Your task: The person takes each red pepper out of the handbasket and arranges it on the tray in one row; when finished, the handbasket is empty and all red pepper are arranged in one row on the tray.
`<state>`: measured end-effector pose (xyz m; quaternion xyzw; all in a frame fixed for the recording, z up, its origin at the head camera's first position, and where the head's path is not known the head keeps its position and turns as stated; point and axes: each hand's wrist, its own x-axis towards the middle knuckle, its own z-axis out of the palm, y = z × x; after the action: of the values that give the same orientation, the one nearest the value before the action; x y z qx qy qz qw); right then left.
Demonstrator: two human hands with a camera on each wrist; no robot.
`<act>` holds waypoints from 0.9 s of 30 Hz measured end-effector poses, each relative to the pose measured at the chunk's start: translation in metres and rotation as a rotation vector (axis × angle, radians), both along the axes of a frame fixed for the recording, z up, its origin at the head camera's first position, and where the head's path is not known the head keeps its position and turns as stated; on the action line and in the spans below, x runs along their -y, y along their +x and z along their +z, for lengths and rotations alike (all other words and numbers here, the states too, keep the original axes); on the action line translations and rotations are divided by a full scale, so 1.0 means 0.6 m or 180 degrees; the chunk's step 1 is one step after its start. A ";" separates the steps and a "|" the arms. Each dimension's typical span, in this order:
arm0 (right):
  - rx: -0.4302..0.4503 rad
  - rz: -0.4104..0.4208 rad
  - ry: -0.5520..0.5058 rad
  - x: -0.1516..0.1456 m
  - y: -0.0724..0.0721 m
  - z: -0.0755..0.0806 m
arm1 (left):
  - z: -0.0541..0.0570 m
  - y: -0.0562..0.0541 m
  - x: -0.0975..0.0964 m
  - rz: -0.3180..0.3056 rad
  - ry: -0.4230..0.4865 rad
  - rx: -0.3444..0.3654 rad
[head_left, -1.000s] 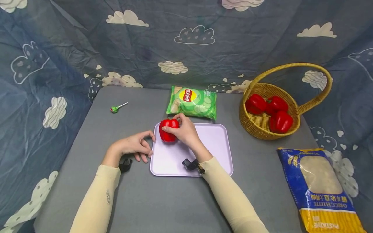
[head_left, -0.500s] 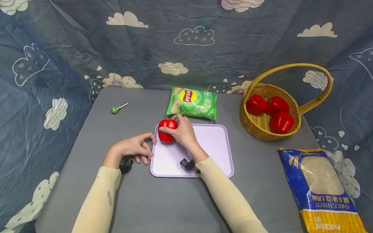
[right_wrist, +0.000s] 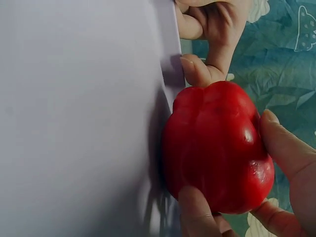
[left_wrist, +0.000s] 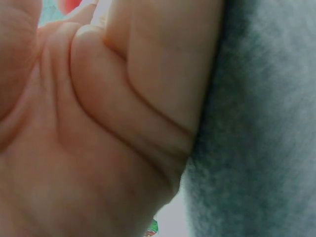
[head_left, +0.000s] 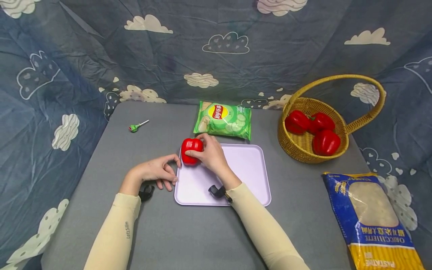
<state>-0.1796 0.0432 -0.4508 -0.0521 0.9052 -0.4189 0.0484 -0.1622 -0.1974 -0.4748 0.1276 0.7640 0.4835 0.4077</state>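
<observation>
In the head view a red bell pepper [head_left: 191, 151] sits at the far left corner of the pale lilac tray [head_left: 233, 187]. My right hand [head_left: 213, 154] grips its right side, thumb at the front. The right wrist view shows the pepper [right_wrist: 217, 148] close up, with the thumb and fingers around it and its underside hidden. Beside the tray, my left hand [head_left: 158, 170] has its fingers loosely bent, with fingertips touching the left rim. The left wrist view holds mostly the palm [left_wrist: 94, 133]. Behind the tray lies a green bag of potato chips [head_left: 222, 120].
A wicker basket [head_left: 297, 153] with a tall handle stands at the back right, with three red bell peppers [head_left: 326, 142] in it. A blue and yellow pasta bag [head_left: 374, 217] lies at the right edge. A green lollipop [head_left: 134, 128] lies at the back left.
My right hand has shifted slightly left with the bell pepper, closer to the tray's left rim. The left hand has stayed at the rim.
</observation>
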 end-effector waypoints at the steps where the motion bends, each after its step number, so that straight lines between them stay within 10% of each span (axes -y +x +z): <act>1: 0.0002 0.0007 -0.0003 0.000 0.000 -0.001 | 0.000 0.000 0.000 0.0001 -0.0001 0.0000; 27: 0.0069 0.0168 -0.0019 0.000 -0.002 -0.004 | -0.004 0.002 0.002 -0.0036 -0.0041 0.0035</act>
<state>-0.1805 0.0434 -0.4534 -0.0717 0.9017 -0.4208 0.0691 -0.1612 -0.1985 -0.4770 0.1267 0.7642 0.4769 0.4154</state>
